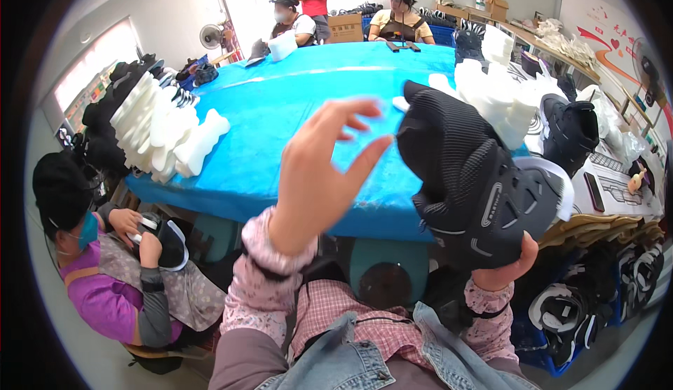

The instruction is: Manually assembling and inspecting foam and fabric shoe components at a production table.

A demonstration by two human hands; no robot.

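A black padded boot with a ribbed textile collar and a smooth, moulded-looking shell (463,172) is held up at 3 o'clock of the view, in front of the near edge of the blue sheet-covered table (280,134). Its long axis runs aslant: the collar end points to 11 o'clock, the shell end to 5, and a curved white edge shows on its 3 o'clock side.

The right hand (506,267) grips it from below at 5 o'clock, thumb pressed to the shell; the other fingers are hidden, so I cannot tell how they lie. The left hand (326,169) is raised beside the collar at 9 o'clock, fingers curled and slightly blurred, thumb stretched toward the boot with a gap between; I cannot tell whether the thumb touches.

Stacked white foam-like pieces (158,127) lie between 9 and 10 o'clock, with more white pieces (494,99) at 2.
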